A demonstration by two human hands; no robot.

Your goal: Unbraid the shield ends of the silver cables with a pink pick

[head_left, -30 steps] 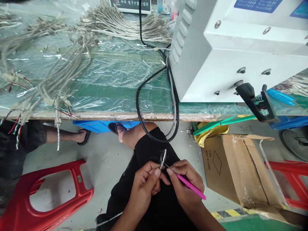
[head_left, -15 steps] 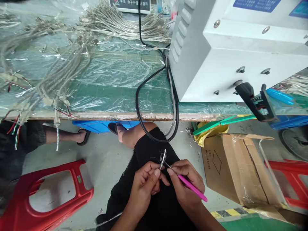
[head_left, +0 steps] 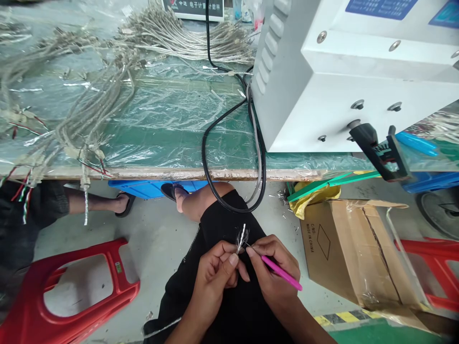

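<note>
My left hand pinches a cable near its end, which points up and away from me. Fine loose shield strands fan out around a silvery foil-wrapped core. In my right hand is a pink-handled hook tool, gripped like a pen. Its thin metal shaft reaches left to the frayed strands just above my left fingertips; the very tip is too small to make out. Both hands are over my lap, below the table edge. A length of the cable comes out by my left forearm.
Bundles of clear-jacketed cables lie on the film-covered green table. A white machine stands at right, with a black cord loop hanging over the edge. Below are a cardboard box, a red stool and a person's leg.
My right hand and the pink-handled tool have shifted slightly left and up. The strands now spread wider around the foil core. My left hand has barely moved.
</note>
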